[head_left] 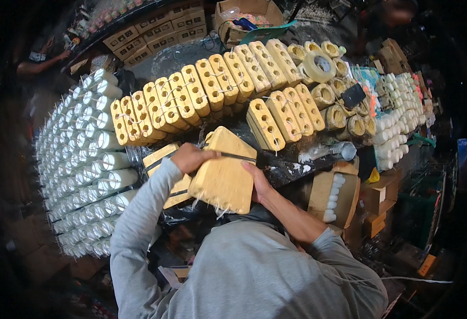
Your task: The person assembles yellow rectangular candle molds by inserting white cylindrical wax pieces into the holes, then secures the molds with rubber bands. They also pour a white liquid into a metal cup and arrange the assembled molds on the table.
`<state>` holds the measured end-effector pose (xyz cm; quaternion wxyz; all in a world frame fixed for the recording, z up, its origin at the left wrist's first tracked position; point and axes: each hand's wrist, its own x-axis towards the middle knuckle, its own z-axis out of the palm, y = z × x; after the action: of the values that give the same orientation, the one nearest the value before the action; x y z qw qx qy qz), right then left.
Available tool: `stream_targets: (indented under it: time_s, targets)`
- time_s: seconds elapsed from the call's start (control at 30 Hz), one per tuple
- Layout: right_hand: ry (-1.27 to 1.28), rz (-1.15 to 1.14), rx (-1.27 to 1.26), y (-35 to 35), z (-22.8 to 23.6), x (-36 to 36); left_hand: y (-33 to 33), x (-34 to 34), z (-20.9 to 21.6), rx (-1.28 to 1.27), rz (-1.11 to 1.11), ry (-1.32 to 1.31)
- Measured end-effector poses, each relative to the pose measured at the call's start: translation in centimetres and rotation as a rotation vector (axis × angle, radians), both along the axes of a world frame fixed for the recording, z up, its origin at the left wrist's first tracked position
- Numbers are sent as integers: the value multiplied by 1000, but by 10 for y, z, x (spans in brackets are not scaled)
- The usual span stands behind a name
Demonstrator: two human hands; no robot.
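Between my two hands is a yellow block mold [224, 178], tilted, with a dark band around it and white wick strings hanging from its lower edge. My left hand [191, 158] grips its upper left side, fingers over the band. My right hand [258, 183] holds the right side, thumb on the face; its other fingers are mostly hidden behind. Under my left forearm lies another yellow banded mold [176, 198], partly covered. Just beyond my hands stands a short row of yellow molds [278, 119] with round holes and wick strings.
A longer row of molds [183, 94] stands behind. Many white candles [92, 159] with wicks crowd the left. At the right are a tape roll [318, 67], a dark phone-like slab [353, 95], a metal cup [345, 151] and an open carton of white candles [335, 194].
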<state>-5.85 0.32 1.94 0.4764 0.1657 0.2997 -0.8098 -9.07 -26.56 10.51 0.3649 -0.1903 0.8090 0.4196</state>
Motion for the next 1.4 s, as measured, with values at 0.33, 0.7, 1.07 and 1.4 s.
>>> stream_targets:
  time_s: [0.33, 0.7, 1.07, 1.4]
  targets:
    - [-410, -155, -375, 11, -47, -42, 41, -132, -94, 462, 247, -295]
    - [-551, -275, -171, 10, -39, -56, 39, -110, -96, 518, 660, -205]
    - [-434, -319, -291, 22, -56, -27, 99, 63, -197, 507, 490, 561]
    - [-118, -184, 288, 72, -106, -30, 136, 33, -200, 74, 206, 818]
